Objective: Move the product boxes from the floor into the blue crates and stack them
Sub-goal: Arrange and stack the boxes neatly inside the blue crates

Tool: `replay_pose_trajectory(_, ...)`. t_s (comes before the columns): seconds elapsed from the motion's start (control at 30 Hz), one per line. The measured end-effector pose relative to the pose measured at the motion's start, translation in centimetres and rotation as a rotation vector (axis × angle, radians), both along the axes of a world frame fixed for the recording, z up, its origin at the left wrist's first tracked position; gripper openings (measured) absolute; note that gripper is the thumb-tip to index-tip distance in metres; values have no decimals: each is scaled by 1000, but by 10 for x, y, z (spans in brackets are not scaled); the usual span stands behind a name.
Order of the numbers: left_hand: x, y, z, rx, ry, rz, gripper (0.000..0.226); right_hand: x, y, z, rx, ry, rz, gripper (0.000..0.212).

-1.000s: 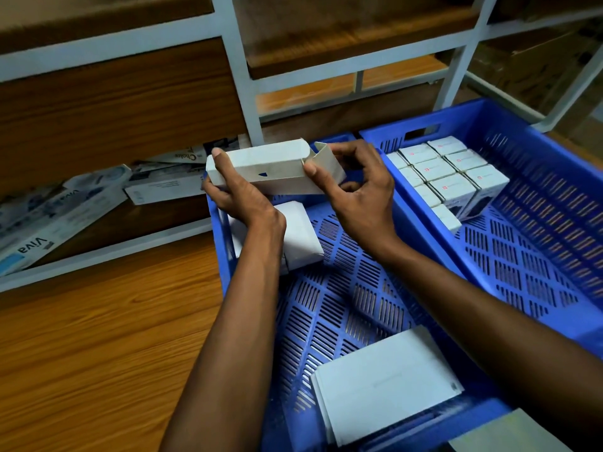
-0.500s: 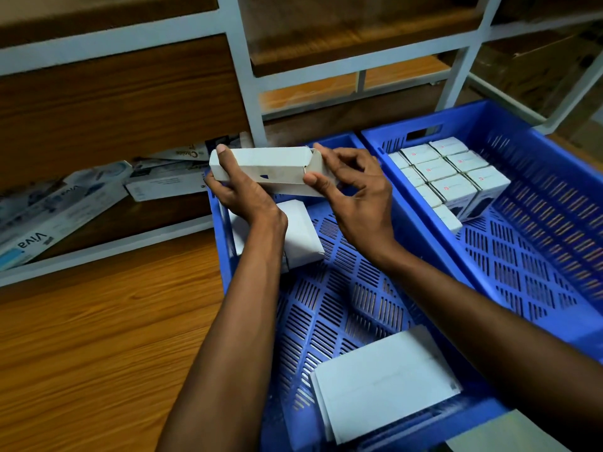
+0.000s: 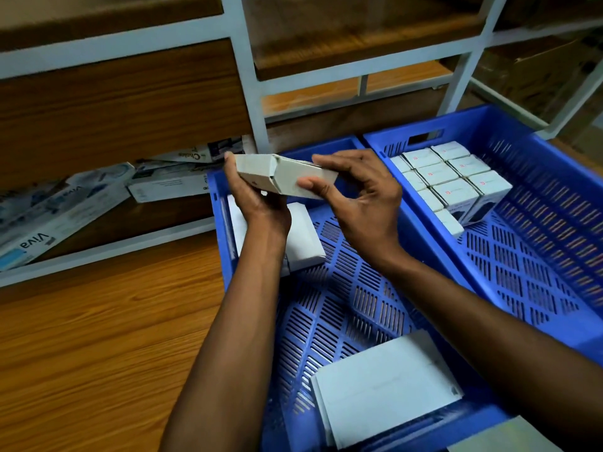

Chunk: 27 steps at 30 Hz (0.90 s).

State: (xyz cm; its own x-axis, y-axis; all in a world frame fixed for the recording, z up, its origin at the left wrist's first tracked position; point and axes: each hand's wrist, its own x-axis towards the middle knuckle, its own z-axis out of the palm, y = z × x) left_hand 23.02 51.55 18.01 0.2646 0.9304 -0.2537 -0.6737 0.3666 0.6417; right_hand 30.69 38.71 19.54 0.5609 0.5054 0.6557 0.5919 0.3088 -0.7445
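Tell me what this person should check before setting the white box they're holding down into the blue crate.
1. Grip on the white box: ok. The left hand grips one end and the right hand pinches the other.
2. End flap closed: cannot tell.
3. Box above the near crate: ok.
4. Free floor there: ok. Bare grid shows between the corner box and the flat box.
5. Small boxes clear of the path: ok. They sit in the right crate.
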Motion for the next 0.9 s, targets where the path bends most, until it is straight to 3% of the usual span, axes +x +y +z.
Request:
replay_pose_trajectory(0.2, -6, 2, -10, 189, -56, -198, 61, -4, -8, -3, 41, -64, 37, 21)
replay_pose_trajectory(0.33, -9, 1, -7, 284, -91, -214, 58, -6, -9, -4, 13, -42, 93, 18)
replay_pose_trajectory(0.53, 1, 6, -1, 137, -11, -118, 54, 8, -8, -4, -27, 213, 115, 13)
replay_pose_trajectory(0.63, 2, 15, -7, 83, 203, 57, 76, 19, -4, -11, -130, 356, 106, 19)
replay_pose_trajectory(0.7, 3, 14, -12, 135, 370, 242, 52, 24, 0, -11, -237, 582, 158, 22)
replay_pose_trajectory(0.73, 4, 10, -8, 199, 488, 338, 40, 26, 2, -8, -316, 714, 213, 27)
replay_pose_trajectory(0.8, 5, 1, 0, 394, 738, 465, 39, 28, 7, -8, -494, 924, 371, 50)
replay_pose_trajectory(0.9, 14, -19, 1, 793, 1005, 508, 46, 19, 8, -14, -636, 1017, 585, 61)
